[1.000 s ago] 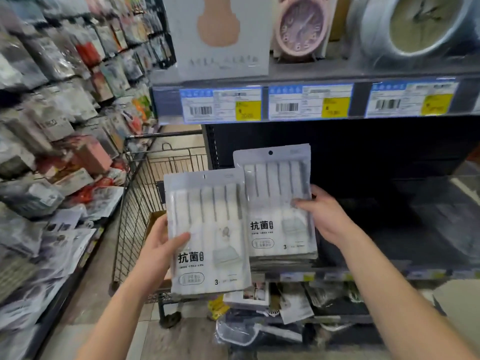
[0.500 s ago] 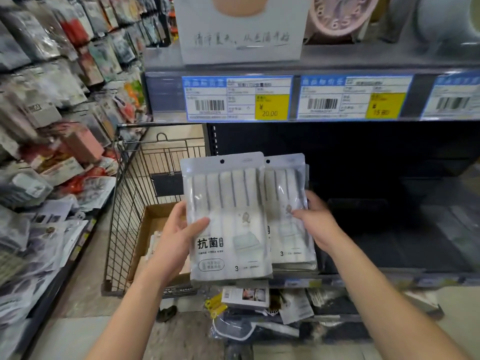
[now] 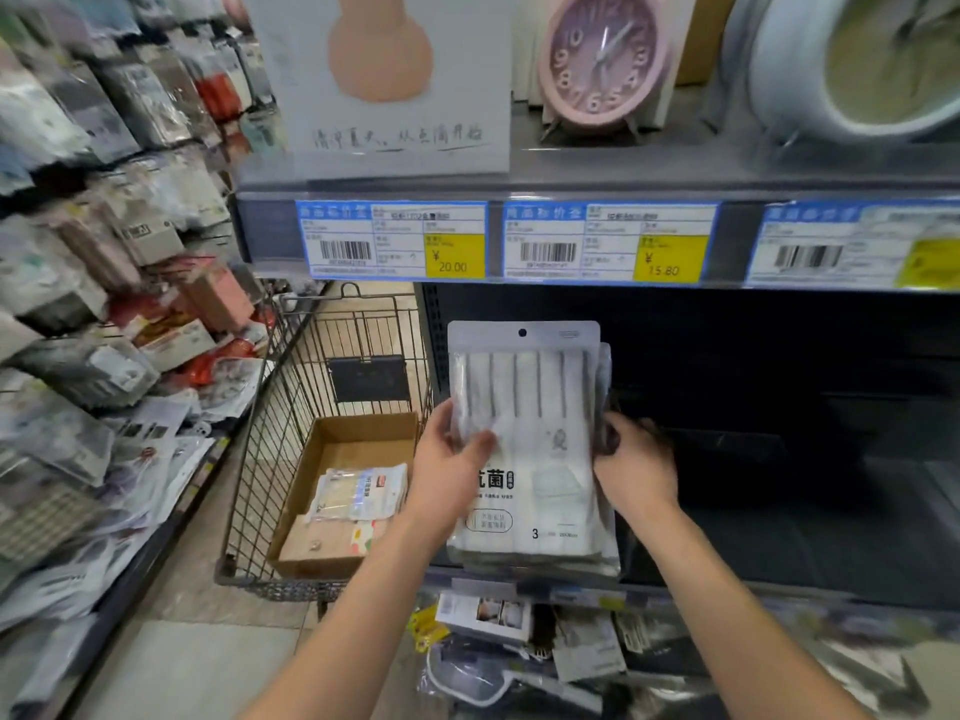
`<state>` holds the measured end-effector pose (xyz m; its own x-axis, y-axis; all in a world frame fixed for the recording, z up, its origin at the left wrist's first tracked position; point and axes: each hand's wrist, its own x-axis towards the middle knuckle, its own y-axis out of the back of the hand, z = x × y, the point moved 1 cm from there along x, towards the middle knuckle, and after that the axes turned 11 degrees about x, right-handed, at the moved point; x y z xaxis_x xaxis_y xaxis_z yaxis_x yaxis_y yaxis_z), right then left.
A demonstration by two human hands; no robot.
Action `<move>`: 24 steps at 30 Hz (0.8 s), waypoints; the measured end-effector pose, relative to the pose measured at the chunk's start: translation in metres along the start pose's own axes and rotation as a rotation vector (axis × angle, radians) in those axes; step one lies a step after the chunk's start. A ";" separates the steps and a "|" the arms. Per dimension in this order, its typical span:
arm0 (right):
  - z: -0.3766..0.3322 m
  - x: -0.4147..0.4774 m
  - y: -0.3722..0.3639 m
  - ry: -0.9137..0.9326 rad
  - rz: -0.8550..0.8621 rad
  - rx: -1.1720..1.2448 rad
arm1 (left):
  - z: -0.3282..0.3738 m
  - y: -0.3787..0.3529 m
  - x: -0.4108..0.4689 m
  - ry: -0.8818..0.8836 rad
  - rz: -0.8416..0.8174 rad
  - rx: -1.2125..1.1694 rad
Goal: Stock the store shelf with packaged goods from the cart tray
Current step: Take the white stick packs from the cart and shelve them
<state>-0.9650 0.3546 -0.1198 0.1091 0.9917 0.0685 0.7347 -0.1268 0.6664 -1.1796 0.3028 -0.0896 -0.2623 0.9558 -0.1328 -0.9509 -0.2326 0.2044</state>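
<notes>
At the left, the cart (image 3: pixel 291 407) is standing beside the shelf bay, and its cardboard tray (image 3: pixel 353 439) is holding further packs (image 3: pixel 358 493) waiting to be stocked. Your left hand (image 3: pixel 447 470) is gripping the front pack (image 3: pixel 535 433) at its left edge, with the thumb lying across the printed face and the fingers wrapping behind. This pack is overlapping a rear pack (image 3: pixel 605 366), whose edge is showing just to its right. Your right hand (image 3: pixel 636 470) is closing on that side, its fingers curling round the rear pack's edge; the fingertips themselves are hidden. Both packs are standing upright at the left end of the dark shelf (image 3: pixel 769 537), with their bases near its front lip.

By the look of it, you are squaring the two packs together. Be pressing both edges inward evenly, keeping the printed face forward and the hang hole uppermost. Be seating the bases flat before letting go, since soft upright pouches are likely to slump forward.
</notes>
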 end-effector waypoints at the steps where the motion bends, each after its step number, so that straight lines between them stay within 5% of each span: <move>1: 0.001 0.003 0.003 -0.030 -0.050 0.050 | 0.001 -0.006 0.001 -0.010 0.012 0.022; 9: 0.006 0.010 0.012 -0.092 -0.184 0.274 | -0.003 -0.042 0.002 -0.012 0.184 0.223; 15: 0.010 0.011 0.017 -0.160 -0.041 0.407 | -0.009 -0.054 0.004 0.007 0.223 0.323; 20: -0.005 -0.011 -0.007 0.091 0.014 0.140 | -0.011 -0.057 0.005 -0.026 0.254 0.367; 24: -0.008 -0.013 -0.021 0.084 0.010 0.020 | -0.010 -0.058 0.007 -0.043 0.242 0.379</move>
<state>-0.9874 0.3441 -0.1283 0.0607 0.9886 0.1376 0.7473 -0.1364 0.6504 -1.1277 0.3217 -0.1120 -0.4550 0.8905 0.0010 -0.7334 -0.3754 0.5668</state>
